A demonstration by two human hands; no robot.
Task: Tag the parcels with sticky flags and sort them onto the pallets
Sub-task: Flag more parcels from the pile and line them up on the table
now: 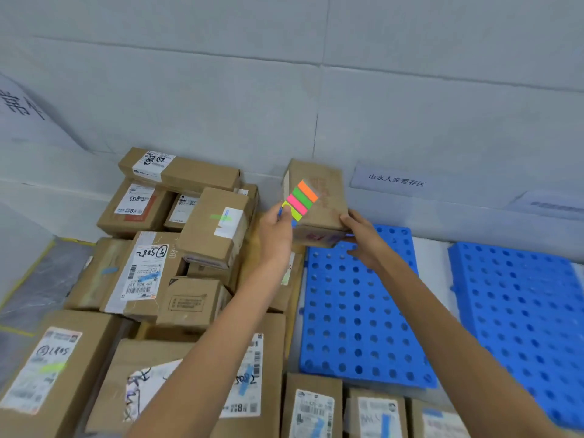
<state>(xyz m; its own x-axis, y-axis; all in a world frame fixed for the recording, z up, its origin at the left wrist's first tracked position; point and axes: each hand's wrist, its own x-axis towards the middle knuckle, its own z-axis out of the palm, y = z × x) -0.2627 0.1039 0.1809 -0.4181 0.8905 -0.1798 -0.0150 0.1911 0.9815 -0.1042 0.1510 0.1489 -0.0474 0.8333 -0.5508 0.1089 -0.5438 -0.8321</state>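
Over the far end of the blue pallet, a small parcel sits clasped from below in the right grip. The left grip pinches the flag pad before it. Best brace the parcel steady, then peel one flag cleanly.

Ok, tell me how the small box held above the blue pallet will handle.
Probably light: the right hand holds the small box by one corner. Likely stiff, since its cardboard faces look flat. Set on its narrow end on the blue pallet, it might tip.
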